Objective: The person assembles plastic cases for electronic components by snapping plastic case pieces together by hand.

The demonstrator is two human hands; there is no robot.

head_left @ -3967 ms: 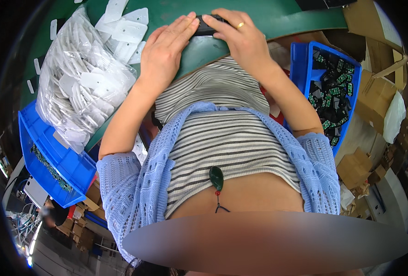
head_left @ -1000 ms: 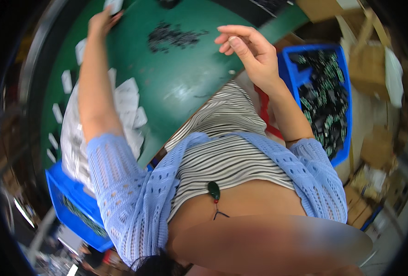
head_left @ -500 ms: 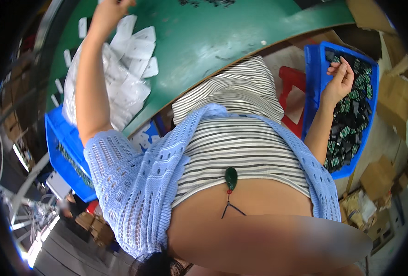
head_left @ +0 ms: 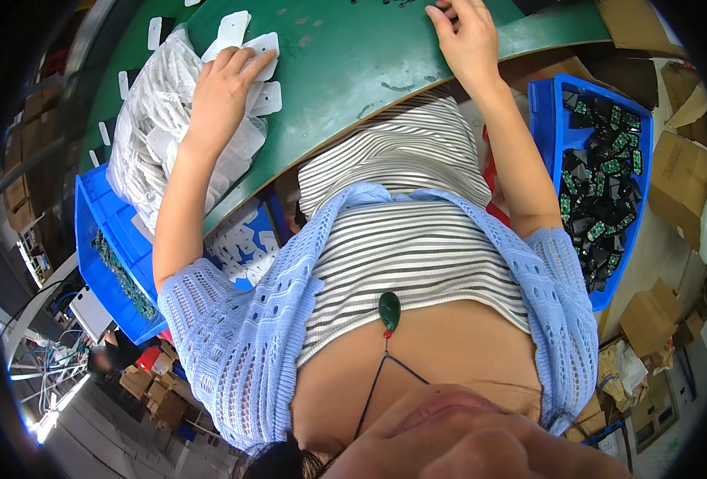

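Note:
My left hand (head_left: 224, 92) rests on the pile of flat white plastic plates (head_left: 266, 98), its fingers spread over the top ones and its thumb hidden. Many more of these plates lie inside a clear plastic bag (head_left: 150, 112) beside it. At the table's upper edge is my right hand (head_left: 469, 44), with the fingers curled and the thumb close to them. Whatever may be between those fingertips is too small to make out. Several tiny black parts (head_left: 385, 2) lie on the green table (head_left: 345, 72) to the left of it.
A blue bin (head_left: 539, 120) of black pieces and green circuit boards stands at my right. Another blue bin (head_left: 122, 215) with boards is at lower left. White pieces (head_left: 246, 251) lie below the table edge. Cardboard boxes (head_left: 685, 188) stand at far right.
My left hand has come back from the far edge of the table onto the white plates. My right hand has moved from above the right blue bin to the table.

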